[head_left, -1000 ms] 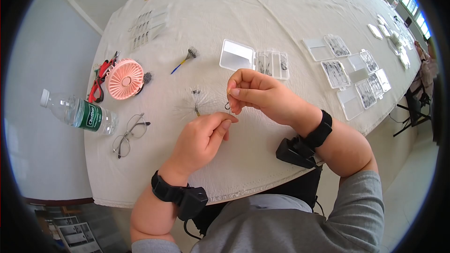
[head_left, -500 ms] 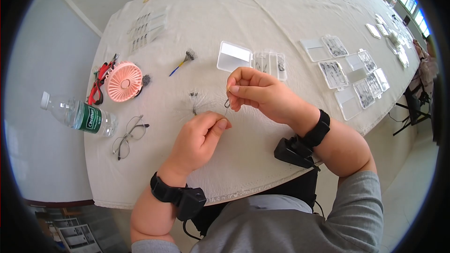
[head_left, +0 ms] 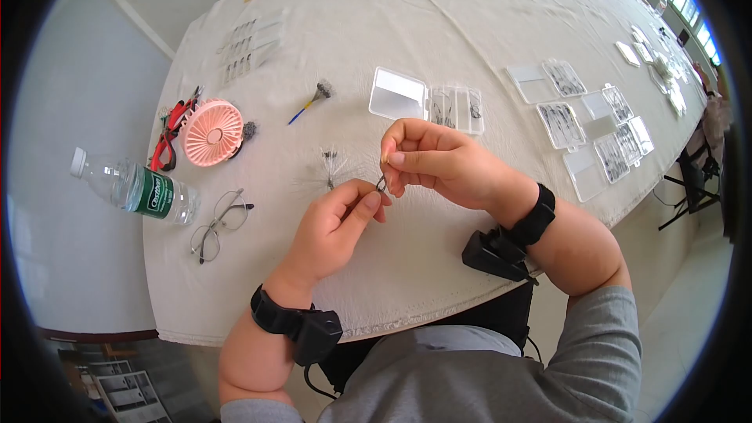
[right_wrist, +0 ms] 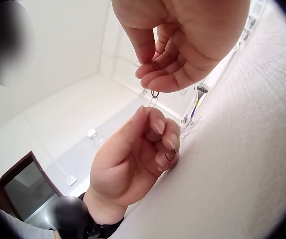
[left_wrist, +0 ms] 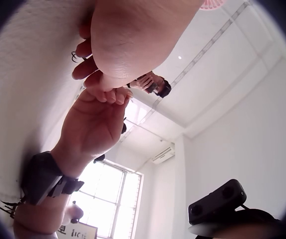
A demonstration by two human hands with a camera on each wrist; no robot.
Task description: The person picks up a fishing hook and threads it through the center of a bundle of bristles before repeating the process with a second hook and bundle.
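Between its thumb and fingertips, my right hand (head_left: 450,160) pinches something thin, with a small dark hook (head_left: 381,184) just beneath. My left hand (head_left: 329,231) pinches a fine line right below it, the two hands' fingertips almost meeting. In the right wrist view, a dark hook (right_wrist: 155,93) hangs under the right fingertips, and a thin loop runs down to the left thumb and finger. Another small hook (right_wrist: 170,155) shows at the left hand's curled fingers. Behind the left hand, a spread bundle of fine strands (head_left: 330,163) lies on the cloth.
An open clear case (head_left: 399,94) lies beyond the hands; more cases (head_left: 560,125) are at right. A tied bundle (head_left: 321,92), pink fan (head_left: 211,132), red-handled tool (head_left: 163,147), glasses (head_left: 219,223) and bottle (head_left: 149,192) are at left. Small packets (head_left: 249,47) lie farther back.
My left fingertips have risen to the hook beneath the right fingers, closing the gap seen half a second ago. The right hand has barely moved.
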